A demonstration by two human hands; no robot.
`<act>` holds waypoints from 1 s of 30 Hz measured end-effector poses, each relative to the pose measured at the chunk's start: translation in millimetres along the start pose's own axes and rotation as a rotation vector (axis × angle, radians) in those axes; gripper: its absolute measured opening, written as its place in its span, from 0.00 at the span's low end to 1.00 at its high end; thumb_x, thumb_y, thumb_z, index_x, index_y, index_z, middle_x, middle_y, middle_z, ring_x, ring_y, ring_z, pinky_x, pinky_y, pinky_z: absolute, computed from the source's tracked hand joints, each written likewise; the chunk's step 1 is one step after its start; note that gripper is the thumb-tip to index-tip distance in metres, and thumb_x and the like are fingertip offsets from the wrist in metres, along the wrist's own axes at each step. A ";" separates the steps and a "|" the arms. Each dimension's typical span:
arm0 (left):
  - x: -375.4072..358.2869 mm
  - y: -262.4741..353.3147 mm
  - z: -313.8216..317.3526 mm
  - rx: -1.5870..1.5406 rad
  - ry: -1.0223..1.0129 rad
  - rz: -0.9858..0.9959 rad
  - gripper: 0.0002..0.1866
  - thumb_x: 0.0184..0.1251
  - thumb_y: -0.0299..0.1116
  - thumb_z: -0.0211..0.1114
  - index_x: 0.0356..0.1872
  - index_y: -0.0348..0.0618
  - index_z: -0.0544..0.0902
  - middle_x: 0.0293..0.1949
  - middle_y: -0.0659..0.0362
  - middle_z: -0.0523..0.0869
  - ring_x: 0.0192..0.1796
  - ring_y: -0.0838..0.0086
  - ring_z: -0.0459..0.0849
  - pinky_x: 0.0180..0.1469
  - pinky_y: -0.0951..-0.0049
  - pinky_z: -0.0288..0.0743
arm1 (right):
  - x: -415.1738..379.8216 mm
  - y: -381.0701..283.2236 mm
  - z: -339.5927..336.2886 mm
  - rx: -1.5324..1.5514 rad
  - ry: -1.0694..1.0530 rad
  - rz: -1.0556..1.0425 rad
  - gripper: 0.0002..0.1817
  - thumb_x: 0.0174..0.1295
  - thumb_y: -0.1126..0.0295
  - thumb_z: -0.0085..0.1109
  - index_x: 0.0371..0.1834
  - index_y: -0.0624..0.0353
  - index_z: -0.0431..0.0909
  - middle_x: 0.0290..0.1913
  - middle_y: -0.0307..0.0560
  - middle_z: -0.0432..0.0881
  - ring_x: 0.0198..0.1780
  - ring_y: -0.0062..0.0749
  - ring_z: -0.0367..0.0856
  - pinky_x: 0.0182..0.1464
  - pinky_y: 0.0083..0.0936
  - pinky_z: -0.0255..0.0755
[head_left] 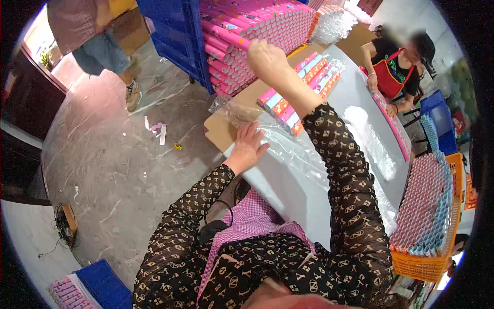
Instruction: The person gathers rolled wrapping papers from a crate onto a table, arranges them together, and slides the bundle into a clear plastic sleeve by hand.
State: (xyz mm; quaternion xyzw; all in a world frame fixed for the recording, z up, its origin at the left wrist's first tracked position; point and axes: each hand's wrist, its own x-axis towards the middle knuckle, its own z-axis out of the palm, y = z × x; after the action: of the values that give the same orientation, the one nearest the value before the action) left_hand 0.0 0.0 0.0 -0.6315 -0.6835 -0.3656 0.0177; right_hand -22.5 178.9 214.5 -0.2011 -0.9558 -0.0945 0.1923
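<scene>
Pink roll (pixel 225 37) lies at the top left of a tall stack (pixel 283 28), its near end in the right hand (pixel 266 59). Farthest left, a person in shorts (pixel 105 51) stands on the floor (pixel 103 154); next comes a blue crate (pixel 172 41) beside the stack. The left hand (pixel 248 147) is spread, palm down, on clear plastic (pixel 278 139) at the tabletop (pixel 350 72) edge (some cardboard (pixel 216 126) shows there). Just beyond, the right hand is clamped on the roll's end, fingers curled. Patterned rolls (pixel 309 77) lie side by side to its right. Further over, another person (pixel 388 74) touches a second pink roll (pixel 388 125), above an orange basket (pixel 419 262) of short tubes (pixel 419 198).
</scene>
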 end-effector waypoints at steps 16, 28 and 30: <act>7.3 0.0 -5.6 0.024 0.107 0.079 0.23 0.66 0.41 0.62 0.55 0.34 0.76 0.64 0.44 0.71 0.68 0.45 0.64 0.68 0.48 0.57 | -189.0 89.6 -95.4 1.165 -0.410 0.542 0.17 0.67 0.58 0.57 0.39 0.65 0.80 0.26 0.40 0.78 0.21 0.20 0.74 0.20 0.19 0.66; 95.7 56.6 -31.3 -1.764 -0.054 -0.402 0.22 0.81 0.47 0.46 0.62 0.43 0.73 0.58 0.53 0.80 0.60 0.65 0.78 0.63 0.60 0.72 | -338.4 90.4 -71.0 1.851 -0.459 0.848 0.22 0.67 0.56 0.55 0.44 0.69 0.78 0.26 0.43 0.77 0.13 0.21 0.67 0.15 0.18 0.59; 100.0 67.2 -35.6 -1.922 -0.155 -0.310 0.21 0.79 0.46 0.50 0.62 0.44 0.73 0.61 0.52 0.79 0.61 0.64 0.78 0.61 0.55 0.75 | -366.1 85.2 -65.6 1.923 -0.455 0.905 0.23 0.66 0.55 0.56 0.44 0.70 0.77 0.25 0.43 0.76 0.13 0.20 0.67 0.14 0.17 0.58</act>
State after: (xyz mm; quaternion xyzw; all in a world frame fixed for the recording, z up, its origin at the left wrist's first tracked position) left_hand 23.2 62.1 106.7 -0.3024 -0.1689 -0.7229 -0.5979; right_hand 344.4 111.3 134.4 -0.3130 -0.4803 0.8127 0.1048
